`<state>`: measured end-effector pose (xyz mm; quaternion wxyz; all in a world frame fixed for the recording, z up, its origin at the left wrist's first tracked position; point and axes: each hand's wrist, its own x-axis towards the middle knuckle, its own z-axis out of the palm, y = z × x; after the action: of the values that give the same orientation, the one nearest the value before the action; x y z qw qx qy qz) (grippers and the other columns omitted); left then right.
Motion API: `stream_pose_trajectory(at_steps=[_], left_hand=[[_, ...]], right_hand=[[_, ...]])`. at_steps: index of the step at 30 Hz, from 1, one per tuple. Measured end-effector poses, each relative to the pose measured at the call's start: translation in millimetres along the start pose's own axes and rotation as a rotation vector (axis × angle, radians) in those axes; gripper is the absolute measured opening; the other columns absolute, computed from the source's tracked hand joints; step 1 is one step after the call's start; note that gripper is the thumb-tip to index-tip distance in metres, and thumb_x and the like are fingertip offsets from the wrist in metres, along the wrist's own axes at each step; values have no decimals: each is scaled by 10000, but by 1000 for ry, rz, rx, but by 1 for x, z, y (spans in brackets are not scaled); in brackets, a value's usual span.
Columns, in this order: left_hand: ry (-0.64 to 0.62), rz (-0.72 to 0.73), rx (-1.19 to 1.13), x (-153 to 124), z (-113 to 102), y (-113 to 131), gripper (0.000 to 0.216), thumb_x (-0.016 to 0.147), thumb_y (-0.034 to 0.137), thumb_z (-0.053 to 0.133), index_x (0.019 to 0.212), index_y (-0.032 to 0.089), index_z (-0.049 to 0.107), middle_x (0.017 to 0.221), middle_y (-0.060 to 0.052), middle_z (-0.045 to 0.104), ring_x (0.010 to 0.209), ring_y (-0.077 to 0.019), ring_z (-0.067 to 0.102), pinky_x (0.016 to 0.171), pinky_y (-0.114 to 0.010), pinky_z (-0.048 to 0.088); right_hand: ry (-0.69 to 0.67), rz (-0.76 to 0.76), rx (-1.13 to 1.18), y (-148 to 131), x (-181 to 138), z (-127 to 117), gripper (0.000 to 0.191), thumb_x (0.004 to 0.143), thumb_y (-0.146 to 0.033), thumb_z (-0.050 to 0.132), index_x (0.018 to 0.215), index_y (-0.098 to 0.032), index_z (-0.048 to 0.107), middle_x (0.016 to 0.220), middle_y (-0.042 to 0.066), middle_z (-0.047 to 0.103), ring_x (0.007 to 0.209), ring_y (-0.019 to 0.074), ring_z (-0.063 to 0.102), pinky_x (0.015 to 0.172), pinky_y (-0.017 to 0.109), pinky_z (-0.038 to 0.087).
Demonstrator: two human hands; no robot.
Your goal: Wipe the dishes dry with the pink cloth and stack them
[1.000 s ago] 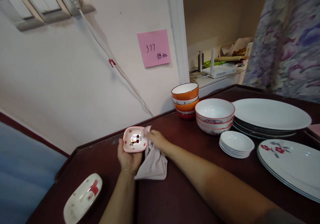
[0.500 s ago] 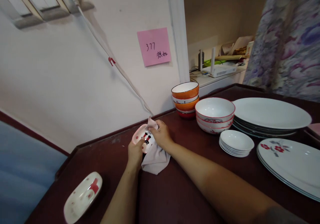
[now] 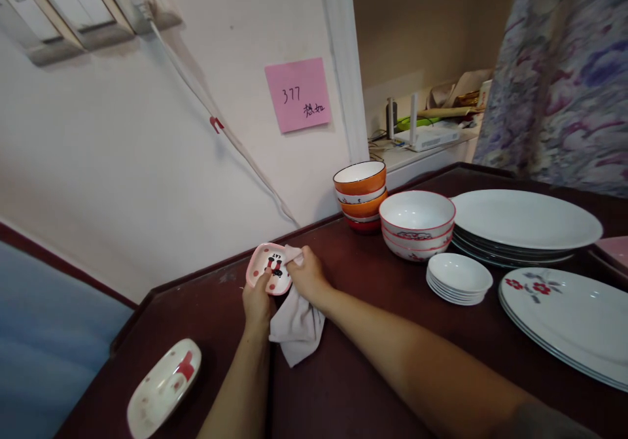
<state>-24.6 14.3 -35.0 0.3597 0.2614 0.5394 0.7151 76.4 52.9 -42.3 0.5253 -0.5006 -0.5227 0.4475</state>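
My left hand (image 3: 258, 303) grips a small pink-rimmed dish (image 3: 269, 267) with red dots and a cartoon figure, held tilted above the dark table (image 3: 343, 386). My right hand (image 3: 305, 278) is closed on a pale pink cloth (image 3: 297, 324) and presses it against the dish's right edge. The rest of the cloth hangs down below both hands.
An oblong white dish with a red mark (image 3: 164, 386) lies at the near left. Stacked orange bowls (image 3: 360, 193), red-rimmed white bowls (image 3: 417, 223), small saucers (image 3: 458, 279), large white plates (image 3: 524, 220) and flowered plates (image 3: 564, 315) fill the right. A wall with a cable (image 3: 220, 128) runs behind.
The dish has been turned in my left hand, from face-up to tilted away and back toward me. My right hand has kept rubbing the cloth along its rim.
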Motion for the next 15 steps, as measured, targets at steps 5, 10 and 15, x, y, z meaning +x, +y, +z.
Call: stream_pose_trajectory(at_steps=[5, 10, 15], left_hand=[[-219, -53, 5, 0, -1, -5, 201, 657, 223, 703, 828, 124, 667, 743, -52, 698, 638, -195, 657, 574, -309, 541], [-157, -52, 51, 5, -4, -16, 259, 627, 210, 772, 837, 88, 682, 672, -71, 692, 543, -182, 631, 529, -288, 510], [11, 16, -73, 11, -4, -19, 174, 731, 131, 669, 904, 109, 664, 800, -66, 705, 654, -147, 651, 661, -282, 527]], right_hand=[[61, -157, 11, -5, 16, -24, 140, 704, -252, 583, 741, -217, 453, 642, -60, 514, 606, 138, 507, 547, 229, 345], [7, -139, -72, -5, 10, -23, 104, 736, -249, 567, 774, -207, 481, 677, -43, 538, 628, 139, 508, 577, 233, 356], [-78, -148, -316, -1, -9, -11, 114, 788, -251, 557, 875, -180, 537, 816, 45, 621, 728, 173, 551, 626, 257, 358]])
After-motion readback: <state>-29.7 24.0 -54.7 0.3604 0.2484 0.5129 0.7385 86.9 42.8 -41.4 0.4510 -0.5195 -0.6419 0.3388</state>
